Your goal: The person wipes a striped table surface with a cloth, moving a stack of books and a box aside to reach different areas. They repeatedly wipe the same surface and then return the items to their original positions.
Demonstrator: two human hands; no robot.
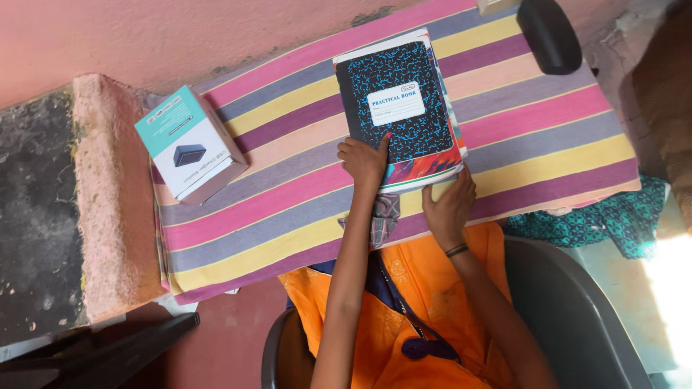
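Notebook, black-and-blue speckled cover with a white label, topmost of a small stack of books; lies at 12 o'clock on the striped cloth of the bench. Left hand: fingers flat on the cover's lower corner, seemingly pressing to steady it, clasping nothing. Right hand: at 5 o'clock of the stack, fingertips against its lower edge, open, apparently squaring it. Teal-and-white box at 9 o'clock, well apart. Black object at 1 o'clock.

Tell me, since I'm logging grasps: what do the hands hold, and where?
Both hands rest on the book stack: left hand on its near-left corner, right hand at its near edge.
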